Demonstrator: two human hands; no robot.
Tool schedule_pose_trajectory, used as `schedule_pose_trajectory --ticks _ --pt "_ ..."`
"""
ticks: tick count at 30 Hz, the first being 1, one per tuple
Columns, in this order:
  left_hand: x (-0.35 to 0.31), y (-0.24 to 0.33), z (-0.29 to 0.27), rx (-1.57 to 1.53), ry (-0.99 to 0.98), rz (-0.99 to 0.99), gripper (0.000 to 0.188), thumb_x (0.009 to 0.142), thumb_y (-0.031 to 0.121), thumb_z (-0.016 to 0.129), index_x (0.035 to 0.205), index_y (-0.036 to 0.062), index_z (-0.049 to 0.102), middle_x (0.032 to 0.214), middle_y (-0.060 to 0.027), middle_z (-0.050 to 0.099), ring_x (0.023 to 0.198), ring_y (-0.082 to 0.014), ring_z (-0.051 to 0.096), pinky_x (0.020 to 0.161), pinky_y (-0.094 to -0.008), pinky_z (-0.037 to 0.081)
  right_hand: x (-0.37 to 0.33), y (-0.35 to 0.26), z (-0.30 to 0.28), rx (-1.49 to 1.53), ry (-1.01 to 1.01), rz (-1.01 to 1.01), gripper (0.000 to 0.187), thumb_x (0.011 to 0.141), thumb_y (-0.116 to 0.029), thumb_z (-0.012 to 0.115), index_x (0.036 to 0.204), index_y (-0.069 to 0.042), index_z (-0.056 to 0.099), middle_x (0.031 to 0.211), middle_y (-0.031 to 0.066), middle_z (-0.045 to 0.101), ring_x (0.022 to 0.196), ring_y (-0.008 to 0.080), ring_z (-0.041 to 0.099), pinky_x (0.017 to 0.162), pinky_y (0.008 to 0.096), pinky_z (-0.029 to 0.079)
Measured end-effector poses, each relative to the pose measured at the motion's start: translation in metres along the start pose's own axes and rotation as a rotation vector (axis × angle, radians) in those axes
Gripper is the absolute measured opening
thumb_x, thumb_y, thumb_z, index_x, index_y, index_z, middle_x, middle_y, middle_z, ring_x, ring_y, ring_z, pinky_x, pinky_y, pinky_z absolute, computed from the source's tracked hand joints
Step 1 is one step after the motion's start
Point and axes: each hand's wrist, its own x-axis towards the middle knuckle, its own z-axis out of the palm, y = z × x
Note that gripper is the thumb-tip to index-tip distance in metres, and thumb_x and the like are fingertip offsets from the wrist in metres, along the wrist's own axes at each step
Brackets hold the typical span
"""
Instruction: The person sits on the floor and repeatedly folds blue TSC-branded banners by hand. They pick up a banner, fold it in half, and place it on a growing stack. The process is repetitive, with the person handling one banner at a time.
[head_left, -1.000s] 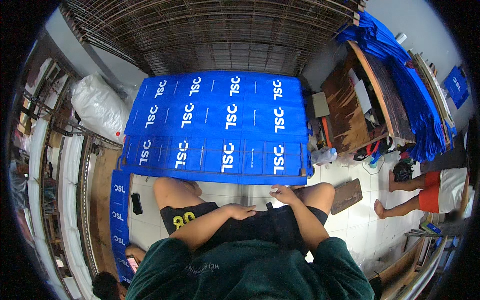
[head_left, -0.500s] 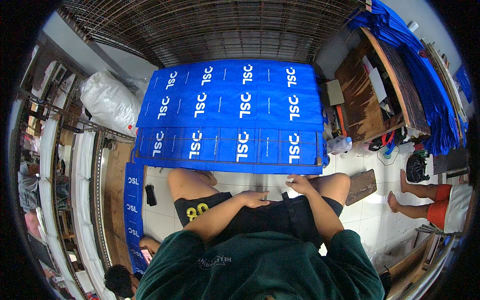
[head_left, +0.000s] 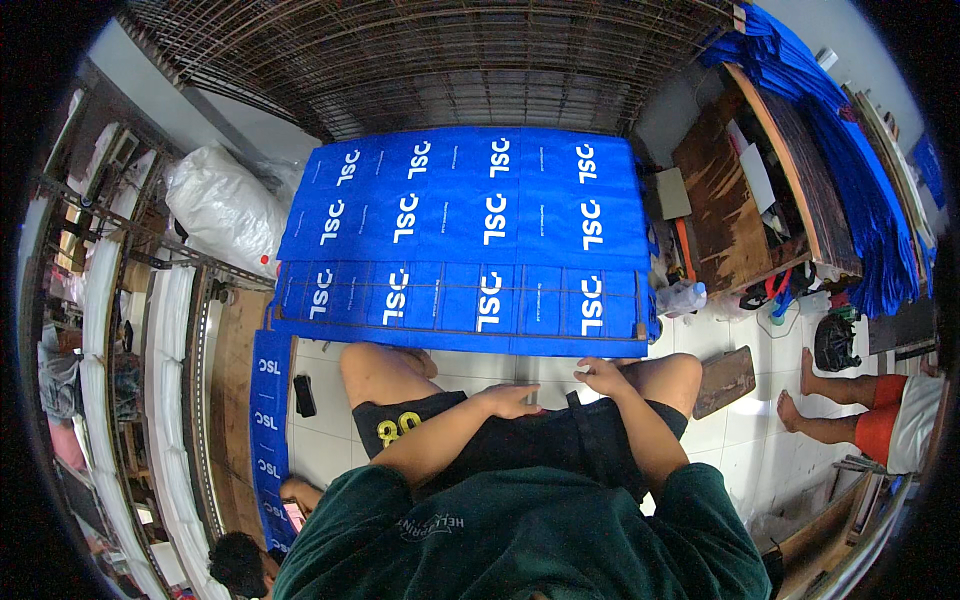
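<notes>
My left hand (head_left: 510,400) rests over my lap on the black shorts (head_left: 500,440), its fingers stretched out and nothing visible in it. My right hand (head_left: 600,377) is raised near my right thigh, fingers apart and slightly bent, holding nothing that I can see. In front of my crossed legs, blue fabric sheets (head_left: 465,185) with white printing lie spread out side by side in rows. A thin metal wire frame (head_left: 460,292) runs across the nearest row. Both hands are apart from the sheets.
A stack of dark wire racks (head_left: 430,60) stands beyond the sheets. At right are a wooden cabinet (head_left: 730,190), hanging blue fabric (head_left: 860,190) and another person's legs (head_left: 835,400). Left are shelves (head_left: 170,420), a plastic-wrapped bundle (head_left: 215,210), a phone (head_left: 304,395) and a person holding a pink device (head_left: 293,515).
The view has tilted a little, so the sheets sit slightly lower in the picture. My right hand's fingers have shifted slightly; my left hand stays over my lap.
</notes>
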Motion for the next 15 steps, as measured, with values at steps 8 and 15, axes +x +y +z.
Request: schedule_pose_trajectory --ticks 8,15 --pt "0.005 -0.01 0.008 -0.019 0.035 0.048 0.037 0.082 0.042 0.051 0.096 0.0085 0.061 0.101 -0.0144 0.06 0.097 -0.0304 0.055 0.081 -0.0394 0.043 0.003 0.008 0.009 -0.046 0.051 -0.077 0.046 0.072 -0.04 0.066 0.106 -0.01 0.059 0.089 0.0173 0.063 0.084 0.0295 0.06 0.079 0.0379 0.046" --pt "0.002 -0.006 -0.003 -0.109 -0.042 0.009 0.033 0.065 0.029 0.066 0.09 0.0085 0.059 0.096 -0.0109 0.059 0.092 -0.0272 0.056 0.076 -0.0364 0.044 0.008 0.009 0.007 -0.023 -0.023 -0.002 0.046 0.075 -0.036 0.065 0.11 -0.008 0.057 0.083 0.0149 0.061 0.075 0.0224 0.059 0.066 0.0335 0.047"
